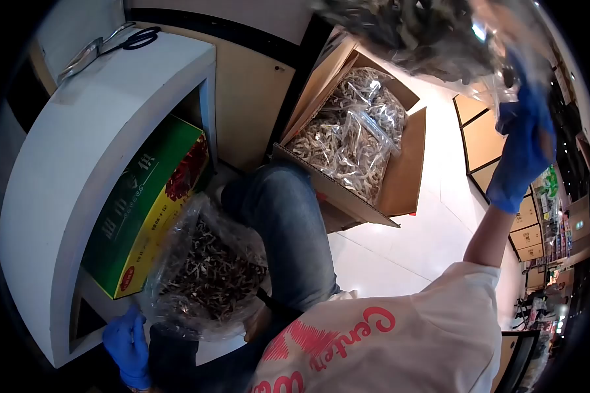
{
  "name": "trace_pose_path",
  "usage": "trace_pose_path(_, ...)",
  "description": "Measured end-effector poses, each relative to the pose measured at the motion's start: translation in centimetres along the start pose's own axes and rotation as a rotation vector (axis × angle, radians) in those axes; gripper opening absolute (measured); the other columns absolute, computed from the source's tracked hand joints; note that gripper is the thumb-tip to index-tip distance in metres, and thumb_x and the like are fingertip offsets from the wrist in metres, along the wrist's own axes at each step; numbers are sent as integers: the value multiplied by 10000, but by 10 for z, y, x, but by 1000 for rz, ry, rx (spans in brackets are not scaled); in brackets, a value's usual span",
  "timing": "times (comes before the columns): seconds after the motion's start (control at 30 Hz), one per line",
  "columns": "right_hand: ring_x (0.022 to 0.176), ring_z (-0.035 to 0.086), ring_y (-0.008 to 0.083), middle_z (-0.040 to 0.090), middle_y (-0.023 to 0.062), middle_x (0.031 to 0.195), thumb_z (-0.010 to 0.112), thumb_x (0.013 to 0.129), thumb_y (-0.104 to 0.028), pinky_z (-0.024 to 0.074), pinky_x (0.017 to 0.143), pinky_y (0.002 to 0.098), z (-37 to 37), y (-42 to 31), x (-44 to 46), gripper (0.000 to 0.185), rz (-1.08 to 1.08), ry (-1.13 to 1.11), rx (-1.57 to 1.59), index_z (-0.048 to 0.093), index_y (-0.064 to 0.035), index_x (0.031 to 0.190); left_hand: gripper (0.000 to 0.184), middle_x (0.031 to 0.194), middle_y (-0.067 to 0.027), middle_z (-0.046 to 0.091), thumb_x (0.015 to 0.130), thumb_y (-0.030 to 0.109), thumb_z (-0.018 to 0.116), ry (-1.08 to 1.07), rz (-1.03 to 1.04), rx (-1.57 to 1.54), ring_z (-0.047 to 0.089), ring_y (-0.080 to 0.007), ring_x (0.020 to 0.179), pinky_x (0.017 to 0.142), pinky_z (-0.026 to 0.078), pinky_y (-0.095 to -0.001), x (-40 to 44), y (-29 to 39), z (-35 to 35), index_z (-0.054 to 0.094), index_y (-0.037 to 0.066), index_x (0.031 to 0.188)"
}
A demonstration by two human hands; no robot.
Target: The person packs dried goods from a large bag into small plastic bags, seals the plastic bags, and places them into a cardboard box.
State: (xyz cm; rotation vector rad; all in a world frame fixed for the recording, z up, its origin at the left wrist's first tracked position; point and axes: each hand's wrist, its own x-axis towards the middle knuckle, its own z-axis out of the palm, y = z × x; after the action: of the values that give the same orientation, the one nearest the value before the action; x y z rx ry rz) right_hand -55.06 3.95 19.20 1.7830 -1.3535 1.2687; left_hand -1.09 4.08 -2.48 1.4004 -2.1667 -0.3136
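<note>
The right hand (pixel 523 147), closed on a blurred clear bag (pixel 419 39), has it stretching toward the upper left; the left hand (pixel 127 348) curls loosely, its hold unclear.

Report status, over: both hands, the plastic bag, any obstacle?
Right hand gripping raised clear bag, contents blurred. Left hand low by white shelf, nothing visible in it. Knee between open bag and cardboard box.

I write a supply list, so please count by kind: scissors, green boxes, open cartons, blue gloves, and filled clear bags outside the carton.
Scissors: 1
Green box: 1
Open carton: 1
Blue gloves: 2
Filled clear bags outside the carton: 2
Total: 7
</note>
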Motion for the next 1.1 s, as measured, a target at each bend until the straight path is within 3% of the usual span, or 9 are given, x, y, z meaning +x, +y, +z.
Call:
trace_pose_path(0.17, 842, 616, 145, 630, 56, 1009, 543, 757, 167, 509, 728, 253, 17, -5, -56, 559, 63, -266, -61, 680, -172, 1179, 166, 725, -125, 630, 797, 61, 657, -20, 76, -1, 573, -287, 607, 560, 435, -377, -4, -4, 18, 681, 25, 957)
trace_pose_path(0.37, 774, 623, 211, 632, 69, 982, 517, 802, 42, 504, 727, 295, 2, 64, -187, 545, 405, -932, -487, 623, -241, 1255, 134, 657, -117, 572, 799, 91, 677, -36, -4, 79, 556, -290, 582, 542, 427, -390, -20, -12, 24, 687, 60, 929)
trace_pose_path(0.4, 778, 622, 229, 637, 86, 1001, 524, 836, -5, 506, 749, 299, -6, 80, -206, 490, 652, -997, -79, 605, -213, 1272, 134, 657, -117, 572, 799, 91, 677, -35, -7, 79, 556, -290, 582, 542, 427, -390, -21, -11, 24, 687, 60, 929)
trace_pose_path(0.5, 854, 646, 233, 660, 120, 1074, 566, 883, -130, 510, 815, 305, -19, 103, -210, 389, 264, -1386, -293, 581, -100, 1270, 109, 677, -90, 636, 842, 72, 626, -98, -25, 77, 598, -247, 599, 565, 445, -352, -20, -10, 24, 675, 35, 932)
trace_pose_path(0.57, 987, 646, 177, 673, 94, 1122, 584, 872, -135, 499, 861, 311, -12, 135, -197, 319, 1145, -1028, 158, 622, -27, 1170, 105, 672, -93, 635, 845, 67, 625, -103, -18, 61, 601, -243, 600, 565, 448, -355, -19, -10, 28, 678, 28, 926)
trace_pose_path(0.6, 920, 632, 171, 669, 100, 1078, 594, 894, -177, 499, 827, 307, 7, 126, -182, 303, 896, -931, -10, 638, -12, 1144, 105, 672, -93, 635, 845, 67, 625, -106, -13, 63, 601, -243, 600, 565, 448, -355, -20, -9, 29, 678, 28, 926)
trace_pose_path(0.77, 984, 591, 153, 638, 111, 1124, 532, 941, -484, 472, 846, 261, 88, 143, -199, 549, 1243, -1132, -24, 606, -10, 1206, 108, 659, -120, 574, 820, 119, 672, -89, -15, 49, 549, -298, 580, 543, 428, -400, -23, -9, 35, 676, 64, 913)
trace_pose_path(0.83, 1048, 572, 169, 621, 90, 1174, 506, 920, -576, 445, 899, 267, 104, 165, -224, 669, 1377, -1064, 556, 561, -9, 1271, 103, 660, -122, 574, 825, 119, 667, -78, -36, 28, 551, -301, 584, 550, 429, -402, -28, -9, 36, 677, 63, 910)
trace_pose_path(1.1, 1000, 558, 107, 630, 23, 1092, 643, 874, -458, 433, 833, 250, 67, 136, -200, 488, 1323, -465, 370, 630, -56, 1149, 94, 679, -133, 589, 840, 114, 647, -112, -161, 2, 565, -303, 607, 572, 434, -404, -43, -16, 40, 683, 50, 898)
